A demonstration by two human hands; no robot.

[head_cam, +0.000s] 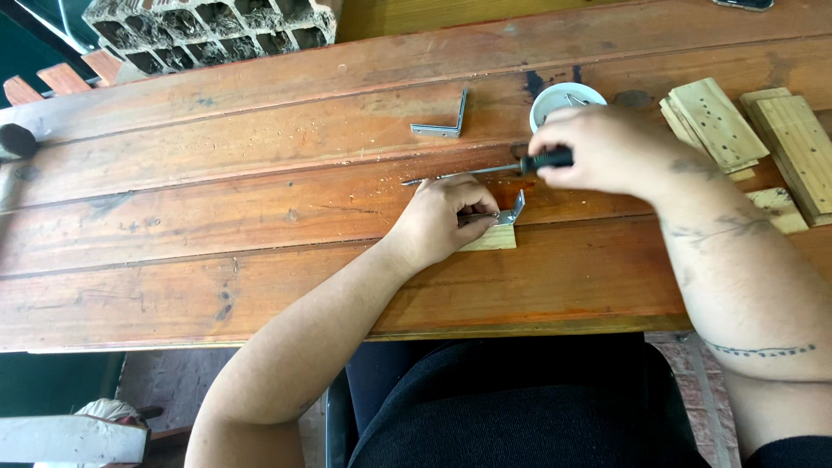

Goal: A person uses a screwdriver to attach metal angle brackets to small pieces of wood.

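Small pale wooden block (490,238) with grey metal angle bracket (513,211) lies mid-table on worn brown plank table (173,243), pinched by left hand (444,221). Right hand (598,149) grips black-handled screwdriver (485,171), lying level, just above. White round cup (565,100) behind; 2 pale wood stacks (745,130) right.

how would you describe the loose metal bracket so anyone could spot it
On the wooden table, look at the far planks, left of the white cup. The bracket lies alone there, untouched; the other bracket sits on a wood block under the left hand.
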